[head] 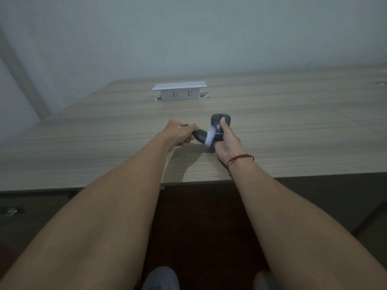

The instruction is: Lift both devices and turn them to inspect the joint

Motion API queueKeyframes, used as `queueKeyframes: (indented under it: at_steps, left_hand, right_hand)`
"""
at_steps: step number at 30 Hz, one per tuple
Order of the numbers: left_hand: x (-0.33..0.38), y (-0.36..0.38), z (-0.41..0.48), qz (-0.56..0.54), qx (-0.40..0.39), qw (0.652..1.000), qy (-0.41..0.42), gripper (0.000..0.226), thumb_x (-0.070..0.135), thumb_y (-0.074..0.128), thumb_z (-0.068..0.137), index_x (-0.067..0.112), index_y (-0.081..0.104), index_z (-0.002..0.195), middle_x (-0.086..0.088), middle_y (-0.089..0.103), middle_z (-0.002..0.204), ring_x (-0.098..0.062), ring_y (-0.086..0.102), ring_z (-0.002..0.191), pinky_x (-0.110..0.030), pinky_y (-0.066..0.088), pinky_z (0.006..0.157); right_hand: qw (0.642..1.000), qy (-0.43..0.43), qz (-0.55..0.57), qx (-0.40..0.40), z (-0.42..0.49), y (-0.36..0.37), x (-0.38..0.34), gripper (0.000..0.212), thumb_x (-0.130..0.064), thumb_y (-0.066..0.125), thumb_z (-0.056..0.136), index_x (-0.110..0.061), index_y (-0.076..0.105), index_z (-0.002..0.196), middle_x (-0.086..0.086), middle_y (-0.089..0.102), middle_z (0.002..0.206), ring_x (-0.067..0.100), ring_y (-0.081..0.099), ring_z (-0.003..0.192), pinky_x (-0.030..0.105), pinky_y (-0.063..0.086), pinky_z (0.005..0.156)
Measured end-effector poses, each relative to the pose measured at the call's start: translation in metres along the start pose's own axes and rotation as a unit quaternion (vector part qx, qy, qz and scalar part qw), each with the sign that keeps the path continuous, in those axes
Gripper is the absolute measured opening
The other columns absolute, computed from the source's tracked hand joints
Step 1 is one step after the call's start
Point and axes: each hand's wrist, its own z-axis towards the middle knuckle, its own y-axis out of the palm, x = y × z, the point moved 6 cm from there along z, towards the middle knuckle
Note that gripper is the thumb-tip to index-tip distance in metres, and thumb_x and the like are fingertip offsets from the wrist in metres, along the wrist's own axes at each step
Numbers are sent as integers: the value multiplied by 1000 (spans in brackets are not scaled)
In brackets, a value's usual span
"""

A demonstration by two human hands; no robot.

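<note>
A dark grey, rounded plastic computer mouse [220, 124] is held above the pale wood-grain table [293, 126] by the right hand [227, 143]. The mouse is stood roughly on end, with its rounded top towards the far wall. The thumb is laid up along its near face, and the remaining fingers are wrapped behind it, out of sight, so the mouse is grasped between thumb and hidden fingers. A fragment of white lettering is seen on the mouse body just beside the thumb's base. A thin red string bracelet [240, 158] is worn on the right wrist.

A dark brush handle with a blurred white head [204, 137] is gripped in the left hand [181, 135], whose fingers are curled tightly round the handle's near end. The white head is pressed against the lower left side of the mouse, just below and left of the right thumb; its outline is smeared, so its exact shape cannot be told. The two hands are set close together, joined only by the brush and the mouse.

Farther back on the table, a white rectangular pop-up socket box [179, 93] with two outlets is raised from the surface, well apart from the hands. The table's near edge is crossed by both forearms.
</note>
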Motion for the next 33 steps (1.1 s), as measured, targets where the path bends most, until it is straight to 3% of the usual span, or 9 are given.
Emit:
queueKeyframes:
  at_steps: [5,10,14,19,22,24,27,30,33]
  left_hand:
    - [0,-15,1,-52,131,989,41,21,22,62,90,2,61,81,-8,57,61,-18,45,47,-23,37,45]
    - [1,-1,0,11,-1,1000,13,22,19,62,91,6,56,74,-6,52,58,-15,41,47,-21,33,40]
    - [1,-13,1,-28,94,994,42,28,21,62,90,7,56,66,-7,55,58,-17,42,49,-23,34,44]
    - [-10,4,-8,74,-68,994,-29,19,25,64,89,6,65,86,-4,56,58,-11,44,47,-16,35,37]
    - [-11,-2,-8,59,-20,998,-5,23,27,65,89,5,64,91,-4,57,60,-11,45,48,-16,36,38]
    - [-16,-9,-5,37,47,998,8,25,28,66,89,4,63,87,-7,61,65,-14,50,53,-17,41,44]
    - [-27,-22,2,55,125,991,16,34,34,67,85,0,64,89,-13,67,86,-23,59,76,-28,46,67]
    - [-28,-30,-4,135,174,975,33,31,34,65,87,3,66,89,-10,62,90,-26,59,88,-29,44,73]
    - [-31,-34,-14,192,213,957,37,30,32,62,90,4,63,100,-11,65,107,-31,61,102,-35,49,81]
  right_hand:
    - [998,8,-61,-8,1,2,9,50,-26,64,89,-3,52,132,17,60,128,27,57,120,41,39,111]
    - [999,0,-48,-7,2,-1,2,52,-26,67,88,-4,51,132,13,59,129,26,54,123,43,38,111]
    - [997,13,-79,-22,-4,2,7,50,-25,65,88,-2,53,131,17,58,132,27,54,124,42,36,112]
    - [996,-2,-83,12,-5,-3,-2,47,-22,67,87,0,56,127,13,63,109,26,60,107,46,48,100]
    - [992,-15,-126,29,-6,-2,-3,46,-20,69,86,1,55,125,12,64,104,23,61,99,43,49,99]
    - [973,-34,-222,45,-7,-2,-7,57,-29,73,81,-6,52,128,11,63,112,26,63,105,45,50,98]
    - [911,-72,-401,60,-13,-2,-16,67,-41,70,79,-17,42,135,5,58,117,24,61,106,45,51,96]
    - [865,-113,-483,71,-16,2,-25,59,-35,63,86,-15,42,137,7,55,128,25,56,115,37,46,100]
    - [829,-144,-536,77,-22,8,-32,41,-28,58,88,-10,53,125,12,56,129,25,56,112,25,40,87]
